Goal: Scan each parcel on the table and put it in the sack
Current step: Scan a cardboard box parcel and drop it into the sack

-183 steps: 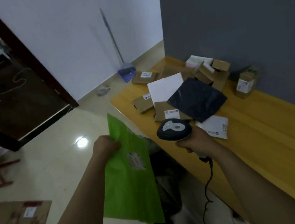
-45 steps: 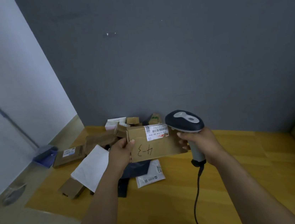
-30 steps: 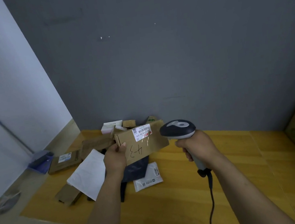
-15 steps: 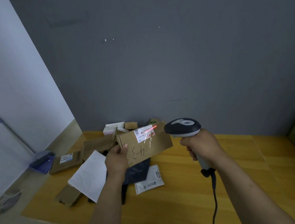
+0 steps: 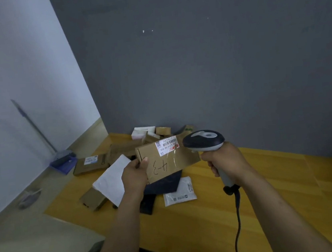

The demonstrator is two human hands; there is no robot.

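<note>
Pinching the left end of a flat brown cardboard parcel, the left hand holds it up above the yellow wooden counter; the thumb lies on the front face beside dark handwritten marks, and the other fingers are hidden behind the card; the parcel tilts with its right end higher, and its white barcode label faces the camera near the top edge. The right hand has a tight grip, fingers wrapped round the pale handle of a dark blue and grey handheld scanner; the scanner's head sits just beside the parcel's upper right corner, and whether they touch cannot be told; a black cable hangs from the handle's foot toward the lower edge of the view. Both bare forearms reach forward from below, the left one rising steeply, the right one angled in from the right. Behind and under the held parcel, a heap lies on the counter: a white flat mailer, a dark navy plastic bag, a small white pouch and several brown boxes against the grey wall.
</note>
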